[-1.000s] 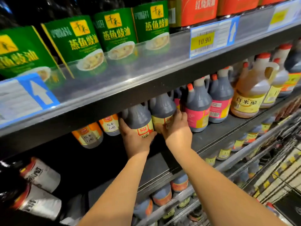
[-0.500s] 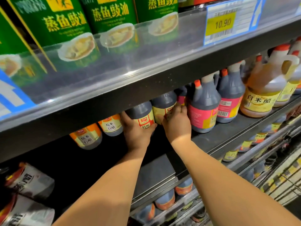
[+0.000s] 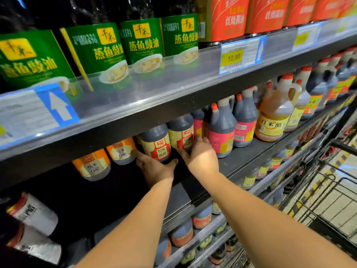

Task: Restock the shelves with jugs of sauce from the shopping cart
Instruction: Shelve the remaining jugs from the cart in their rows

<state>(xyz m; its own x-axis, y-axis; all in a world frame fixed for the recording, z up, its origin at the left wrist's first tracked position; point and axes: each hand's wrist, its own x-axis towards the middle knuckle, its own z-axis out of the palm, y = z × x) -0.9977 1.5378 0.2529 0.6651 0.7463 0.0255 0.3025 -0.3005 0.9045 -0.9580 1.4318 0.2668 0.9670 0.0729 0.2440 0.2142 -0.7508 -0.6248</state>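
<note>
Here both hands reach up to the middle shelf [image 3: 260, 149]. The left hand [image 3: 154, 168] holds the bottom of a dark jug [image 3: 156, 141] with a red and cream label. Its thumb is on one side of the jug and its fingers are on the other side, so it cups the jug from below. The jug stands up straight near the front of the shelf.

The right hand [image 3: 201, 157] is on the next dark jug [image 3: 180, 130], which has the same label. The fingers go up its right side and the thumb sits low at its front. The two jugs stand side by side and touch.

To the left are bottles with orange labels [image 3: 92, 165]. To the right are dark jugs with pink labels [image 3: 220, 136], and then a yellow jug [image 3: 274, 117] with a big handle.

On the shelf above stand green packs [image 3: 108, 47] and red packs [image 3: 228, 18]. A price tag [image 3: 233, 57] on its edge says 10.90.

The wire shopping cart [image 3: 332, 190] is low on the right, well apart from the hands.
</note>
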